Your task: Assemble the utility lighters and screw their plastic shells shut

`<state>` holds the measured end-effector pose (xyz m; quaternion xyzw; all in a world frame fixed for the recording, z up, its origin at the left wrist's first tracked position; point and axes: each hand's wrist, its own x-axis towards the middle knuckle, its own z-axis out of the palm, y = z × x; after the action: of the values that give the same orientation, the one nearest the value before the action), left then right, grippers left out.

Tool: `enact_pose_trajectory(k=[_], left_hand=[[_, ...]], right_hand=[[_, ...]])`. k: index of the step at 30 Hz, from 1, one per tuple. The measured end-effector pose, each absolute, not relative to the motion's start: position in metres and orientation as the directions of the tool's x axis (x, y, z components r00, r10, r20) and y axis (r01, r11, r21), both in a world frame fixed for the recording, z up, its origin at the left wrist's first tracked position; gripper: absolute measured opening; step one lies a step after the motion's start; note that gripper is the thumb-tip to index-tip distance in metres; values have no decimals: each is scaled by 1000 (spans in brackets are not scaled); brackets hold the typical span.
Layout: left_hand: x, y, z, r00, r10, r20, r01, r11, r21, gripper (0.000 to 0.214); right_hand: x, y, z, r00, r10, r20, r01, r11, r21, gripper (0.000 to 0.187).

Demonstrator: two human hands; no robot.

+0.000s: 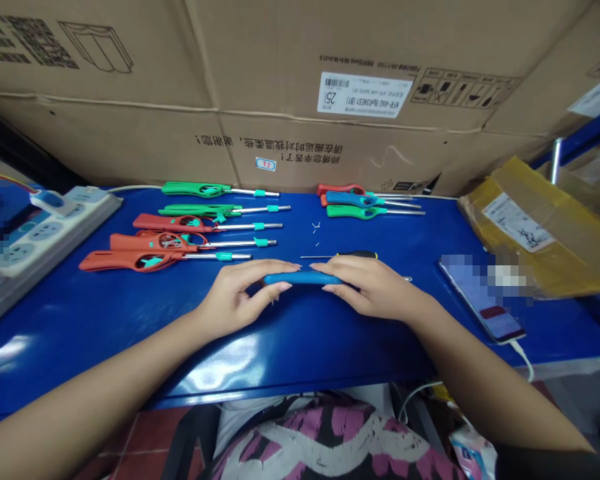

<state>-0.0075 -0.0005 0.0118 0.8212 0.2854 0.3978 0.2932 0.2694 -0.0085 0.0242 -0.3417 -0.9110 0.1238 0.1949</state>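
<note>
Both hands hold a blue long-nosed lighter (303, 277) level, low over the blue tabletop. My left hand (243, 290) pinches its left end between thumb and fingers. My right hand (367, 283) grips the other end, hiding most of the metal barrel; only a small metal tip (409, 279) shows beyond it. Just behind the right fingers lies a thin screwdriver (360, 255) with a black and yellow handle. Several tiny white bits (317, 225) are scattered farther back on the table.
At the back left lie several lighters with green or red handles (130, 260); another cluster (355, 211) sits back right. A white power strip (55, 233) runs along the left. To the right are a charging phone (473, 303) and a yellow-taped package (555, 247). Cardboard (270, 80) walls the back.
</note>
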Motion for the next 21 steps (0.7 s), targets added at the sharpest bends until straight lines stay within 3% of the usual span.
enact_pose_trajectory(k=[3,7,15,21], left_hand=[[-10,3,14,490,752,441,214,-594,776,22],[-16,7,17,455,810,369,240,-511,825,25],[-14,9,16,670,660,341,417,-714,563,29],[-19,12,20,616,701,359,422,-678,602,20]], right_hand=[[276,-6,27,-668,708,231,627,702,-338,41],[281,-3,29,-639,747,185,690,663,-290,27],[271,-4,31,-639,767,63,754,640,-145,26],[288,-2,41,-615,767,183,733,641,-226,28]])
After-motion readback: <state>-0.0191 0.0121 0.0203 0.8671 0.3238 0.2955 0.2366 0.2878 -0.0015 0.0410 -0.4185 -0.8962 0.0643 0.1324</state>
